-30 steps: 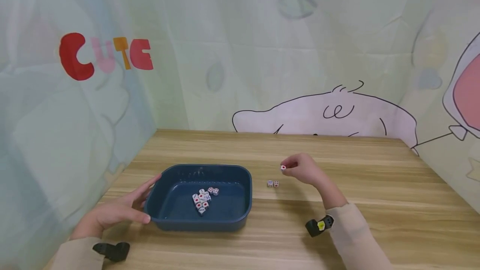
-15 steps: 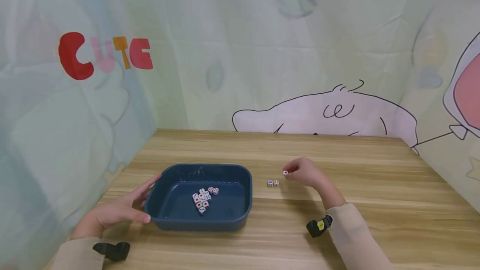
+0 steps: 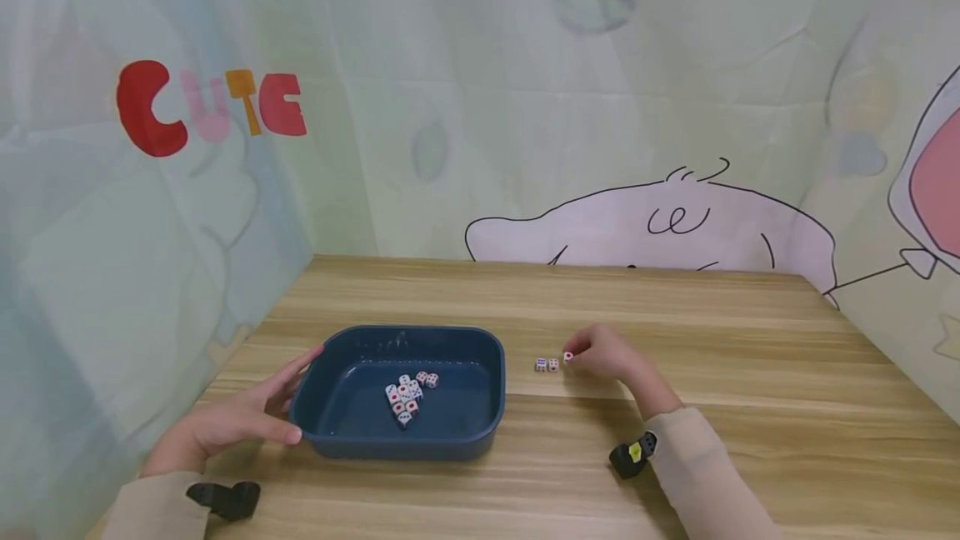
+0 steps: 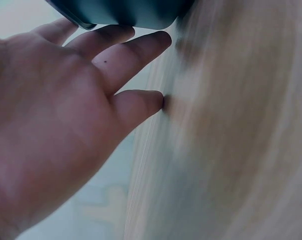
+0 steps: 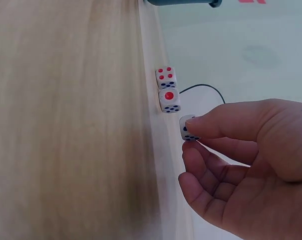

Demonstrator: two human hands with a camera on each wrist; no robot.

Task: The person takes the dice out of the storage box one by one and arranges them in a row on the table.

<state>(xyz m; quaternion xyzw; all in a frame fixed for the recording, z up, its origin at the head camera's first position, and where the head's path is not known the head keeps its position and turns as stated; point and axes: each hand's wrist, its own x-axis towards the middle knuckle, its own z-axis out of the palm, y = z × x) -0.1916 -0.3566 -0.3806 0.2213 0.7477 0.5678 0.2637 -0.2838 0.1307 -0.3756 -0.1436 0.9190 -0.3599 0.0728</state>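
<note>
A white die [image 5: 187, 131] with dark pips on the faces toward the right wrist camera is pinched between thumb and fingers of my right hand [image 3: 609, 352]. Just left of it, two more dice [image 3: 547, 365] stand side by side on the wooden table [image 3: 570, 473]. My left hand [image 3: 236, 419] lies along the left end of a dark blue tray [image 3: 397, 450], its fingers and thumb spread against the wall. The left wrist view shows those fingers [image 4: 135, 52] extended under the tray's side. Inside the tray sits a cluster of several dice [image 3: 406, 398].
Patterned cloth walls [image 3: 420, 107] enclose the table at the back and both sides. A black wrist camera [image 3: 632, 455] sits on the right sleeve, and another black wrist camera [image 3: 225, 501] on the left one.
My right hand has moved down toward the table, bringing its die close beside the two standing dice. The left hand and the tray have stayed in place.
</note>
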